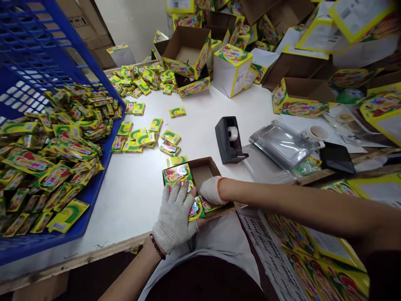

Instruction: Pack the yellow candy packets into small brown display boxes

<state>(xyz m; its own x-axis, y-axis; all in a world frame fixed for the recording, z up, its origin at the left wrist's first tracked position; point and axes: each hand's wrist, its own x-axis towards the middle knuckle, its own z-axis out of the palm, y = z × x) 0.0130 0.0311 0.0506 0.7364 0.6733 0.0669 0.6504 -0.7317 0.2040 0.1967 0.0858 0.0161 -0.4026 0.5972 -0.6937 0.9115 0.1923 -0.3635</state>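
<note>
A brown-lined cardboard box (205,166) lies at the table's front edge, partly filled with small yellow-and-green packs (177,173). My left hand (177,207), in a white knit glove with bare fingertips, rests flat over the packs on the box's left side, fingers stretched out. Inside the box's right side is my right hand (213,190), gloved too, reaching down near a pack at the front. Its fingers are hidden, so what it touches or holds cannot be made out. More loose packs (138,138) lie on the white table just beyond the box.
A blue plastic crate (103,175) heaped with packs stands at left. A black tape dispenser (230,140), clear plastic trays (282,144), a paper cup (318,133) and a dark phone-like device (336,158) sit to the right. Printed cartons (232,69) pile up behind.
</note>
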